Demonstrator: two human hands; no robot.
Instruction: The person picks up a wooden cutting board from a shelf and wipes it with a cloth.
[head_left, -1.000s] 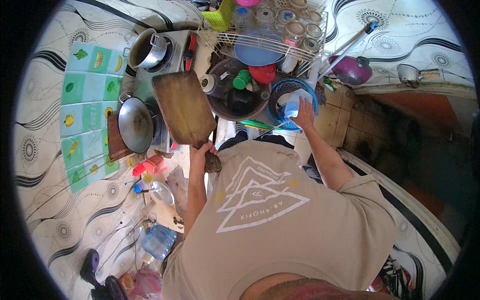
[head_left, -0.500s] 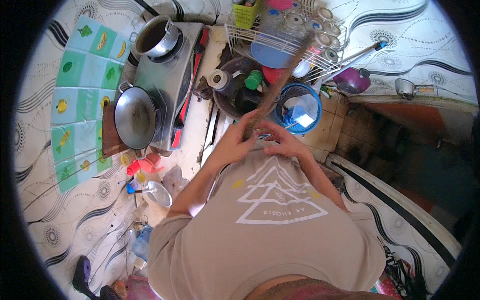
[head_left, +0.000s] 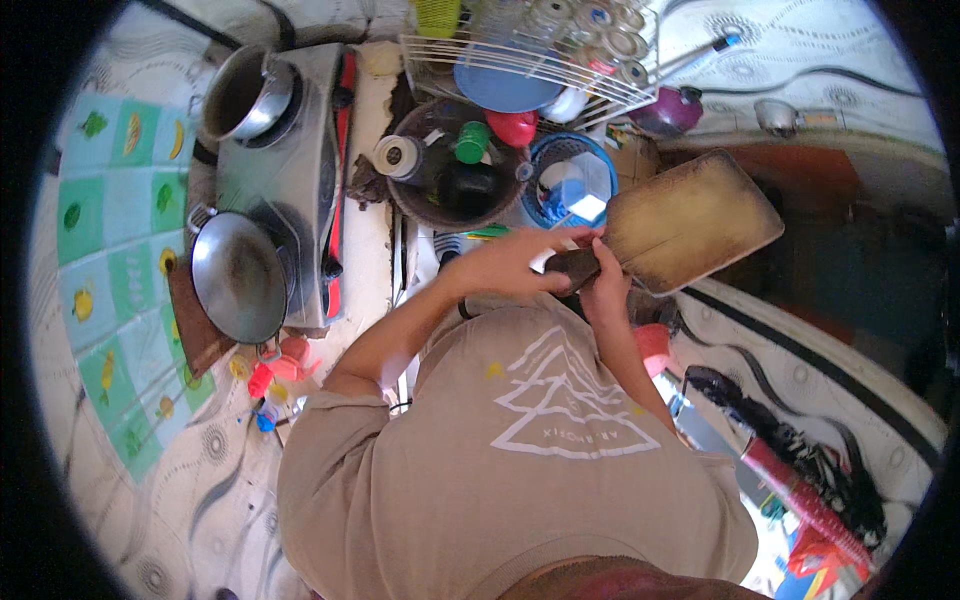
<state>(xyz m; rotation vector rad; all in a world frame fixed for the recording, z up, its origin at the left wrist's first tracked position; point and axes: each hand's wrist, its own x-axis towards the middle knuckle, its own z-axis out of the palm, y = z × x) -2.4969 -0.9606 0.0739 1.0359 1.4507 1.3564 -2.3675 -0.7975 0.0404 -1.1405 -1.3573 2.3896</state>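
Note:
A worn rectangular wooden cutting board, tan with dark edges, is held in front of my chest, its face tilted up and its blade-like flat part out to the right. My left hand closes round its short dark handle. My right hand grips it where the handle meets the board, thumb up; its other fingers are largely hidden. Just beyond the hands are a blue plastic basket with a clear container in it and a dark basin holding a green-lidded jar and a white-lidded jar.
A gas stove stands at left with a saucepan and a wok. A wire dish rack with glasses and a blue plate is at the back. A purple pot and small pan lie far right.
The cutting board has swung from edge-on and pointing away to face-up and out to the right. Both hands have shifted right with it, and the head view has turned rightward.

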